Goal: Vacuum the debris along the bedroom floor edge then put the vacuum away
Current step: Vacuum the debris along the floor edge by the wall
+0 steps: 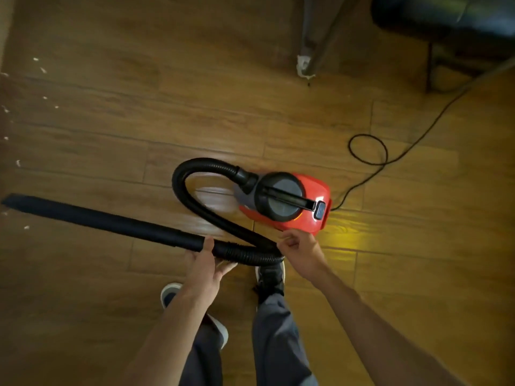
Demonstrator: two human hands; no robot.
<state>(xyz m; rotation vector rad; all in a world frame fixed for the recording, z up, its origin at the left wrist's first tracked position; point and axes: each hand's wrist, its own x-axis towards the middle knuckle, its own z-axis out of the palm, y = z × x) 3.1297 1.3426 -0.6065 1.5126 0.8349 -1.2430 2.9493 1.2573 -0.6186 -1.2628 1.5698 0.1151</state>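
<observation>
Vacuum [287,201]: red canister on the wood floor [250,107], just ahead of the feet, cord [367,149] trailing right. Left grip [204,263] is wrapped round the joint where the stiff wand [97,218] meets the ribbed hose [181,188]. The wand tip lies near white debris [43,70] at the left edge. Right grip [299,250] is curled at the hose bend; I cannot tell if it pinches. I judge the wand light and rigid, the hose floppy, the body heavier; lift by the top handle [289,197]. No legible branding.
</observation>
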